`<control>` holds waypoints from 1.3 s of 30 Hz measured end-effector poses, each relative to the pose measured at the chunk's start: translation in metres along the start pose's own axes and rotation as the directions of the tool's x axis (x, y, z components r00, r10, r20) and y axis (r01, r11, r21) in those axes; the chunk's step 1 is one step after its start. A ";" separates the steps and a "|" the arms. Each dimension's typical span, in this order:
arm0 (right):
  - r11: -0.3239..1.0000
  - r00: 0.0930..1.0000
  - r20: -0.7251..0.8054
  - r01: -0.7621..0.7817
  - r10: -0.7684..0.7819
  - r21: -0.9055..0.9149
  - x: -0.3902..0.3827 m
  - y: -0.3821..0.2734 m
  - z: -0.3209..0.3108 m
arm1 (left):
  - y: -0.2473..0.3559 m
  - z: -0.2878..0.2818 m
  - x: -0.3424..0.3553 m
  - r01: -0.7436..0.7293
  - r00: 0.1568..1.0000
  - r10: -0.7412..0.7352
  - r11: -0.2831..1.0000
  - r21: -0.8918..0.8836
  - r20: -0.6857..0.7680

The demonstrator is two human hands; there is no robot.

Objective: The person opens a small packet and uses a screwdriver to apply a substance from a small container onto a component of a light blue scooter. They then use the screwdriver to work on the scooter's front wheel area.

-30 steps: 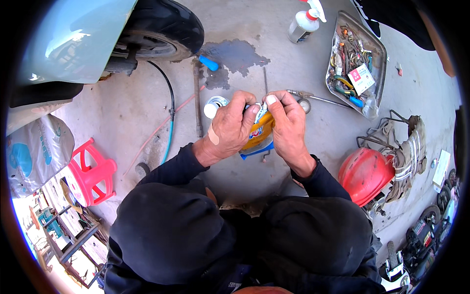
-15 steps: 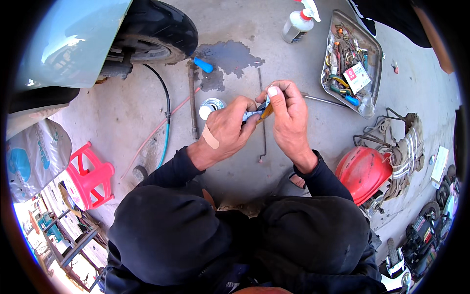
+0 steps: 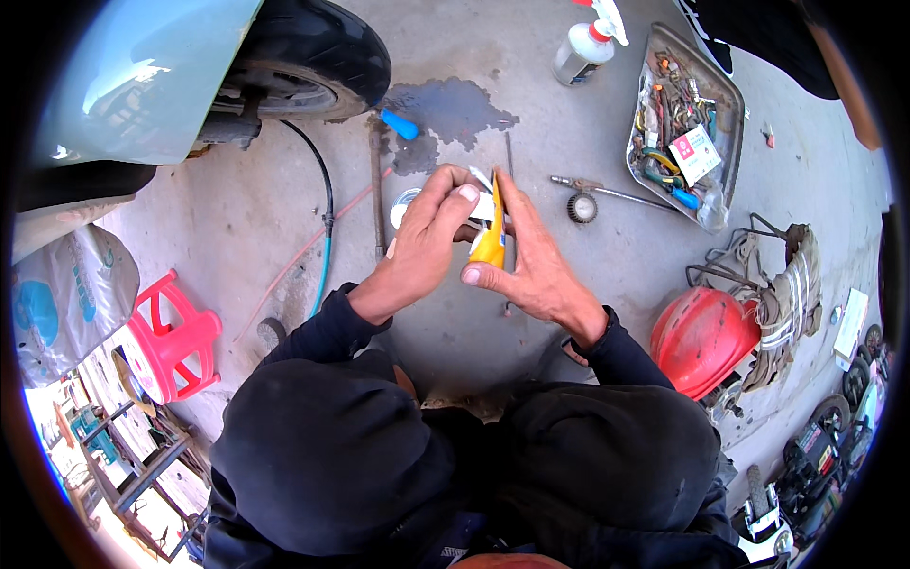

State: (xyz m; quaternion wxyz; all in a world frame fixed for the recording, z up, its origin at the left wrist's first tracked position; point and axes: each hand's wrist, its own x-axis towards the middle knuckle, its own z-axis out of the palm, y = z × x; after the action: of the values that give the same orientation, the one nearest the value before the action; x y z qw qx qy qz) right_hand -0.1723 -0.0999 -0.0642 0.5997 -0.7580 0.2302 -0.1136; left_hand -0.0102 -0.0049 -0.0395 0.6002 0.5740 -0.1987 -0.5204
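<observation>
Both hands meet over the floor, around a small yellow packet point(image 3: 489, 245) with a whitish edge. My right hand point(image 3: 545, 270) is closed on the packet, its fingers along the far side and its thumb at the bottom. A pale white piece point(image 3: 482, 206) sits between the packet and my left hand point(image 3: 422, 242), whose thumb and fingers pinch it. Whether the piece is part of the packet I cannot tell. A plaster shows at the left wrist. Behind the left hand, a white round can point(image 3: 402, 201) on the floor is partly hidden.
A metal tray point(image 3: 736, 123) of tools, a spray bottle point(image 3: 578, 57) and an air gauge point(image 3: 582, 208) with a rod lie beyond. At left are a wheel point(image 3: 313, 57), a hose point(image 3: 327, 218) and a pink stool point(image 3: 175, 346). A red shell-like part point(image 3: 697, 337) is at right.
The hands have turned and spread around the packet, so its yellow face now shows. The white piece has come into view, and so has the gauge that the right hand was covering.
</observation>
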 end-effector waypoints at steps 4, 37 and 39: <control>0.908 0.997 0.051 -0.071 0.055 0.413 0.005 0.005 0.004 | 0.014 -0.001 -0.005 0.042 0.982 -0.048 0.998 0.039 0.181; 0.981 0.963 -0.193 0.174 -0.188 -0.086 -0.010 -0.022 0.019 | 0.016 -0.020 -0.005 -0.287 0.945 0.273 0.956 -0.062 -0.178; 0.986 0.966 -0.207 0.136 -0.153 -0.093 -0.012 -0.020 0.019 | 0.018 -0.021 -0.006 -0.290 0.946 0.270 0.952 -0.097 -0.180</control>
State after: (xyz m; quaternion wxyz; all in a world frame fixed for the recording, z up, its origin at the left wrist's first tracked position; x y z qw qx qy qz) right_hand -0.1701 -0.0737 -0.0481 0.5315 -0.7790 0.2416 -0.2285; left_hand 0.0118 0.0069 -0.0265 0.7164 0.5431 -0.1960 -0.3916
